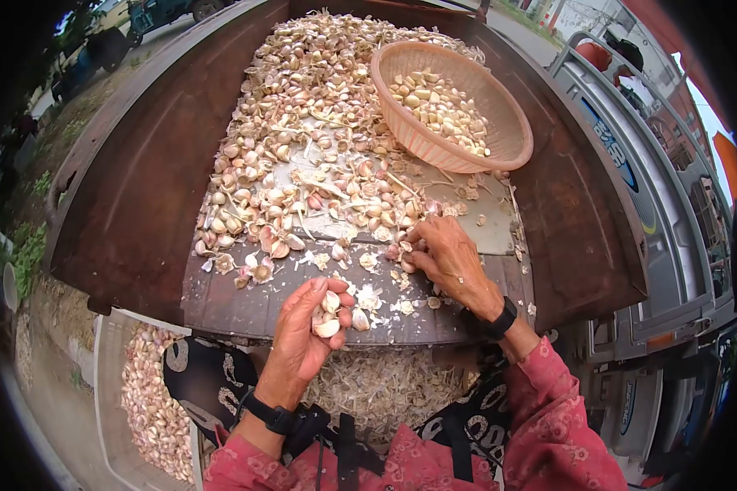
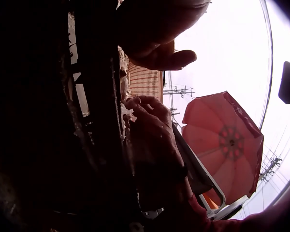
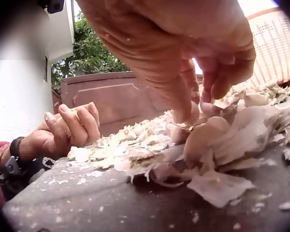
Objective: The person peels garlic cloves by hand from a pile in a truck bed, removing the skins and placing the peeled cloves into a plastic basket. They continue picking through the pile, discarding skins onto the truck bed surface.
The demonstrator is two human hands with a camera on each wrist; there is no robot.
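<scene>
My left hand (image 1: 297, 334), palm up near the board's front edge, holds a few garlic cloves (image 1: 327, 317) in its curled fingers. Farther right, my right hand (image 1: 452, 260) reaches down to the near edge of the garlic pile. Its thumb and fingertips pinch a purplish garlic clove (image 3: 210, 108) among loose skins, seen close in the right wrist view. Single cloves and broken garlic heads (image 1: 258, 268) lie to the left. Between the hands are papery garlic skins (image 1: 369, 296) and a loose clove (image 1: 359, 319).
A large heap of garlic (image 1: 319, 74) covers the far part of the dark-walled cart bed (image 1: 151, 188). A pink plastic basket (image 1: 401, 135) with peeled cloves stands at the back right. Below left is a crate (image 1: 106, 393) of garlic cloves; skins (image 1: 385, 380) lie below the edge.
</scene>
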